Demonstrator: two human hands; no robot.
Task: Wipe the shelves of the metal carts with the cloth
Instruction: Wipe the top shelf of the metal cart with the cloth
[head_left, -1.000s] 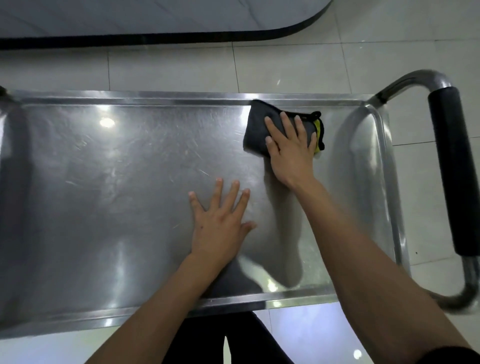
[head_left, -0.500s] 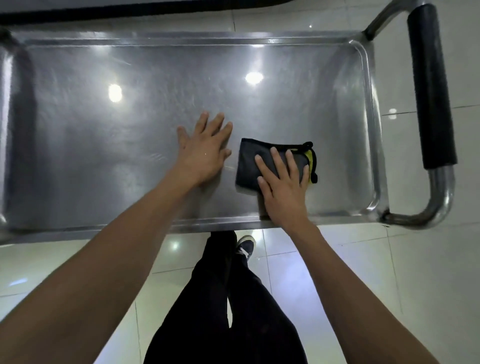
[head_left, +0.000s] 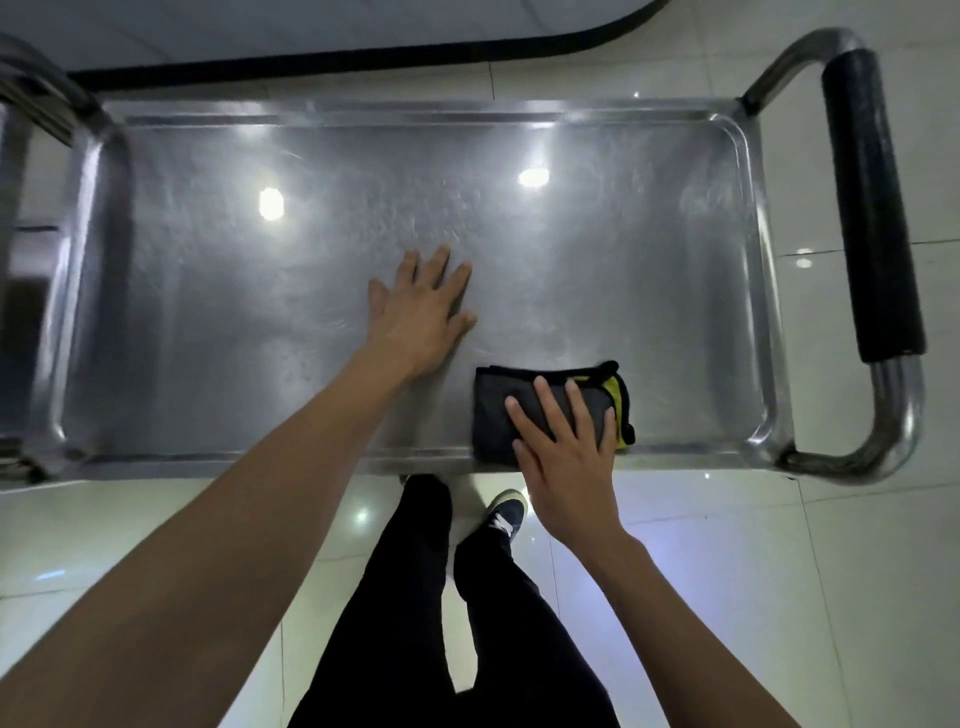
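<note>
Two bare hands on the top shelf of a steel cart, one flat on the metal, one flat on a folded cloth.

At the far left a second metal cart's rounded steel frame (head_left: 47, 98) shows only in part. The shiny, scuffed stainless-steel shelf (head_left: 597, 270) with a raised rim fills the middle, reflecting two ceiling lights. The left hand (head_left: 421, 317) lies palm down near the shelf's centre, fingers straight and slightly spread, holding nothing. Just to its right, the folded dark grey cloth with a yellow edge (head_left: 493, 410) sits against the shelf's near rim; the right hand (head_left: 566, 447) presses on it with fingers straight and fanned. At the right end stands the cart's tubular handle with a black foam grip (head_left: 872, 208). Below, black trousers and a dark shoe (head_left: 506, 514) stand on pale glossy floor tiles (head_left: 779, 571).
</note>
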